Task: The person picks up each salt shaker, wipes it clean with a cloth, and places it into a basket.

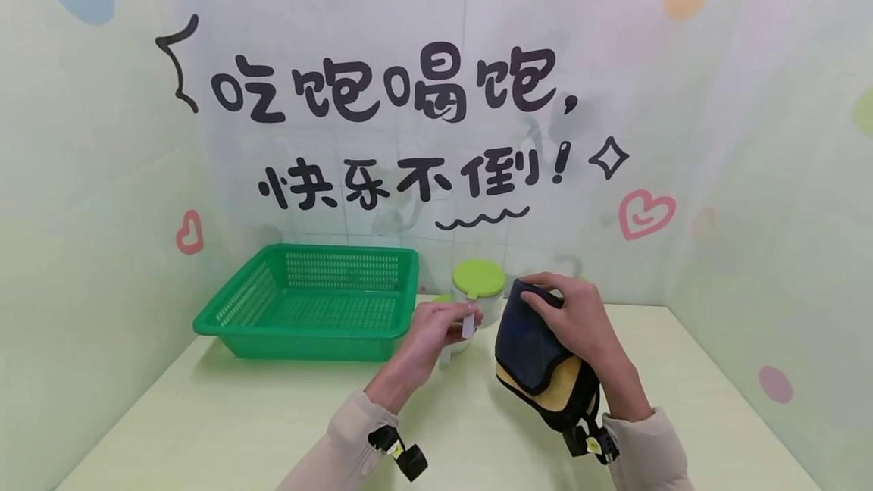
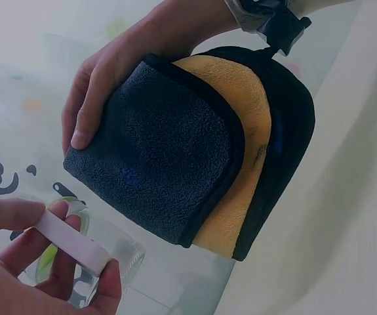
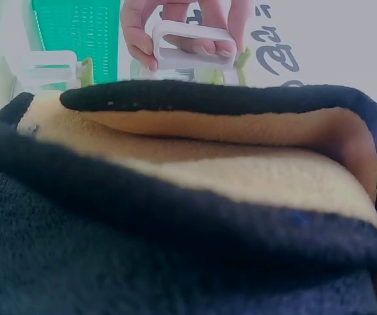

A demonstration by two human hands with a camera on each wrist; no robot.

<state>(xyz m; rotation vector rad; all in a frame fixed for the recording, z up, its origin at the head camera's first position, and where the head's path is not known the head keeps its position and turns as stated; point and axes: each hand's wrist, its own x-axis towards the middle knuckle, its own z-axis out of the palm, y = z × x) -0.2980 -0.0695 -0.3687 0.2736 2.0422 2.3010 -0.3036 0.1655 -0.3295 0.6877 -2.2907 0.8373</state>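
My left hand grips the white handle of a clear jar with a lime-green lid. Fingers pass through the handle's loop, as the right wrist view shows. To the right, my right hand holds a folded two-sided towel, dark blue-grey on one side and yellow on the other, with black edging. It hangs in loose folds above the table, apart from the jar. A second green-lidded jar, its white handle showing, stands beside the first, partly hidden by my left hand.
A green plastic basket with slotted walls stands at the back left of the pale table. Printed white walls enclose the table at the back and both sides. Each wrist wears a small black camera mount.
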